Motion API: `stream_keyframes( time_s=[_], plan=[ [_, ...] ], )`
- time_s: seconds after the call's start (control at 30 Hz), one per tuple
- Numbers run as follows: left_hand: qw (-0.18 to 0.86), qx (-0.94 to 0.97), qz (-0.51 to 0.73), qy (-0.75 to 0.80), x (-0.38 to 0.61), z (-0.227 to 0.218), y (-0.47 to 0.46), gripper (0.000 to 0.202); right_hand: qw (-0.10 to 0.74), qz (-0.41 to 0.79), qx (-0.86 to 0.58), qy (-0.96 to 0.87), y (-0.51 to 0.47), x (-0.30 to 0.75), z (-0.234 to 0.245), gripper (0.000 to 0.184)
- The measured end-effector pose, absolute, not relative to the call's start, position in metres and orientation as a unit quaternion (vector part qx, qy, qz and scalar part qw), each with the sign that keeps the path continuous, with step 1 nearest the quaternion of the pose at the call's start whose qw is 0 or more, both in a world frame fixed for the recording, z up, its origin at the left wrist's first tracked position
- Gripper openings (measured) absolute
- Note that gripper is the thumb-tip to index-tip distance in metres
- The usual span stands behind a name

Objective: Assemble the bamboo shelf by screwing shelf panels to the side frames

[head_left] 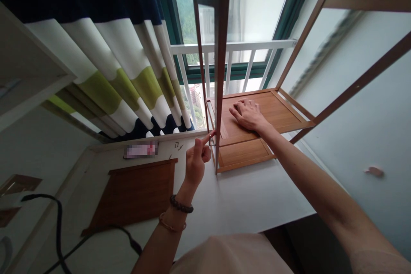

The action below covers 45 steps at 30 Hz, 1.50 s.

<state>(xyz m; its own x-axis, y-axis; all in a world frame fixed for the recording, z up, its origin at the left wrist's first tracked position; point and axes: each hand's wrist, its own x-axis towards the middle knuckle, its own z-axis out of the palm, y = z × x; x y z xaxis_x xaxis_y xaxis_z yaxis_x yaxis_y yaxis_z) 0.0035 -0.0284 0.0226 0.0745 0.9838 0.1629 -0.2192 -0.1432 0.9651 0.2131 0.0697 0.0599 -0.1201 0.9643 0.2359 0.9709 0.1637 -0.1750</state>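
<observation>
A wooden shelf rack (pixel 221 72) stands upright on the white surface, with an upper shelf board (pixel 276 109) and a lower board (pixel 244 154). My right hand (pixel 248 114) rests on the upper board, fingers spread and slightly bent, gripping nothing. Beside the rack's near left post, my left hand (pixel 196 160) has its index finger stretched out, with the tip at the post near the upper board's level. Its other fingers are curled, and no object shows in them. Whether a small screw sits under the fingertip is hidden.
Left of the rack lie a loose wooden panel (pixel 138 192), several small screws (pixel 177 145) and a blurred-out flat object (pixel 140 150). A black cable (pixel 59 218) runs at lower left. Behind are a striped curtain (pixel 128 81) and a white window railing (pixel 250 45); a wall stands at right.
</observation>
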Motion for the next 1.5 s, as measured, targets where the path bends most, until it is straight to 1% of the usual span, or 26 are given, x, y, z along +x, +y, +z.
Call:
stream_keyframes(
  time_s=[0.13, 0.27, 0.4, 0.47, 0.57, 0.7, 0.8, 0.87, 1.0, 1.13, 1.2, 1.3, 1.4, 1.5],
  plan=[
    [0.550, 0.488, 0.580, 0.352, 0.002, 0.002, -0.047, 0.059, 0.144, 0.000, -0.650, -0.746, 0.070, 0.213, 0.061, 0.060],
    [0.547, 0.467, 0.560, 0.411, 0.000, -0.015, -0.043, 0.063, 0.145, 0.003, -0.650, -0.746, 0.070, 0.213, 0.061, 0.061],
    [0.522, 0.449, 0.558, 0.464, 0.003, -0.002, -0.024, 0.063, 0.143, -0.008, -0.651, -0.745, 0.069, 0.212, 0.062, 0.060],
    [0.525, 0.465, 0.556, 0.446, 0.005, 0.009, -0.020, 0.062, 0.143, -0.009, -0.649, -0.747, 0.068, 0.211, 0.062, 0.059],
    [0.554, 0.475, 0.571, 0.375, 0.006, 0.015, -0.025, 0.059, 0.146, -0.008, -0.647, -0.749, 0.068, 0.211, 0.062, 0.059],
    [0.576, 0.469, 0.585, 0.325, 0.002, -0.003, -0.042, 0.057, 0.147, -0.009, -0.648, -0.747, 0.069, 0.212, 0.060, 0.060],
    [0.565, 0.464, 0.582, 0.355, -0.002, -0.018, -0.043, 0.060, 0.145, -0.003, -0.647, -0.749, 0.070, 0.213, 0.060, 0.060],
    [0.548, 0.453, 0.580, 0.396, -0.002, -0.019, -0.035, 0.062, 0.145, -0.001, -0.648, -0.748, 0.070, 0.213, 0.059, 0.060],
    [0.523, 0.445, 0.573, 0.447, 0.003, 0.000, -0.013, 0.062, 0.145, -0.006, -0.646, -0.749, 0.070, 0.213, 0.059, 0.060],
    [0.534, 0.464, 0.584, 0.398, 0.008, 0.017, -0.014, 0.057, 0.148, -0.010, -0.647, -0.748, 0.070, 0.213, 0.060, 0.060],
    [0.559, 0.457, 0.597, 0.348, 0.008, 0.013, -0.025, 0.054, 0.147, -0.007, -0.649, -0.746, 0.070, 0.213, 0.060, 0.060],
    [0.593, 0.439, 0.603, 0.303, 0.005, -0.004, -0.041, 0.053, 0.144, 0.002, -0.649, -0.747, 0.070, 0.213, 0.061, 0.061],
    [0.601, 0.426, 0.594, 0.323, 0.004, -0.017, -0.045, 0.057, 0.147, 0.003, -0.648, -0.748, 0.070, 0.213, 0.061, 0.061],
    [0.570, 0.423, 0.592, 0.382, 0.005, -0.012, -0.032, 0.062, 0.148, 0.001, -0.648, -0.747, 0.071, 0.214, 0.060, 0.061]
  ],
)
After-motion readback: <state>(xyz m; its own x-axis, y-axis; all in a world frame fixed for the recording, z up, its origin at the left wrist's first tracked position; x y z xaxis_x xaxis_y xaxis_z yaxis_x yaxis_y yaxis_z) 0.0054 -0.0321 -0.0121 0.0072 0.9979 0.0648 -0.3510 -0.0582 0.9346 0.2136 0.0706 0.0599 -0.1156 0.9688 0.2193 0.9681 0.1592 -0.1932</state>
